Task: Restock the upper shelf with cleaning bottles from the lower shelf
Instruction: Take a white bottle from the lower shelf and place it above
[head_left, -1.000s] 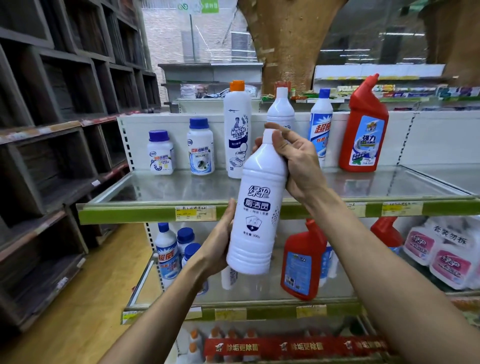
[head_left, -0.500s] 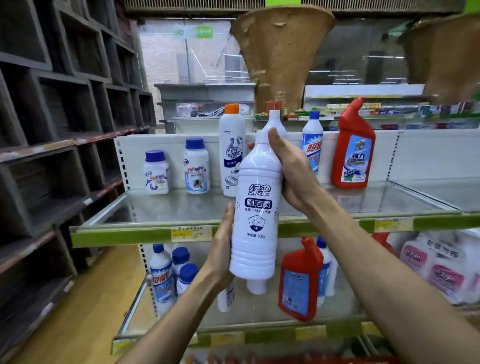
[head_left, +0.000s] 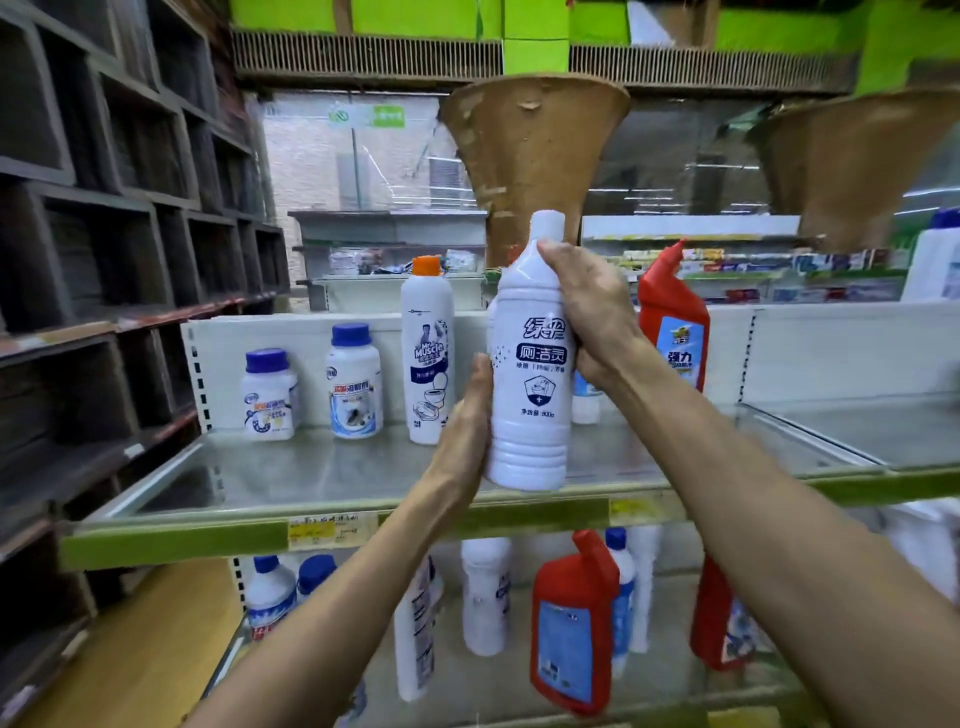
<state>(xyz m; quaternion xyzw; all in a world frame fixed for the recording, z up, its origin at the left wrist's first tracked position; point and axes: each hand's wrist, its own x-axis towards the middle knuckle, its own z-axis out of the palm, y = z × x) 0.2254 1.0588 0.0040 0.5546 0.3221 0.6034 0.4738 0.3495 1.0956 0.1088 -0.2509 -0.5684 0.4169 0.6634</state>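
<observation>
I hold a tall white cleaning bottle (head_left: 530, 384) upright over the front of the upper shelf (head_left: 332, 535), its base just above the glass. My right hand (head_left: 592, 317) grips its neck and shoulder. My left hand (head_left: 467, 426) presses flat against its lower left side. Along the back of the upper shelf stand two short blue-capped jars (head_left: 269, 395), an orange-capped white bottle (head_left: 427, 353) and a red angled-neck bottle (head_left: 672, 322). The lower shelf (head_left: 519, 675) holds several more white and red bottles, among them a red bottle (head_left: 571, 629).
Dark wooden cubby shelving (head_left: 104, 260) lines the left side, with a wood floor (head_left: 135, 649) below it. The upper shelf's right section (head_left: 857, 436) is bare glass. Further store shelves stand behind the white back panel (head_left: 831, 353). Brown cone-shaped columns (head_left: 530, 156) rise beyond.
Both hands have lifted the white bottle higher, from in front of the shelf edge to above the upper shelf surface. My view has tilted upward.
</observation>
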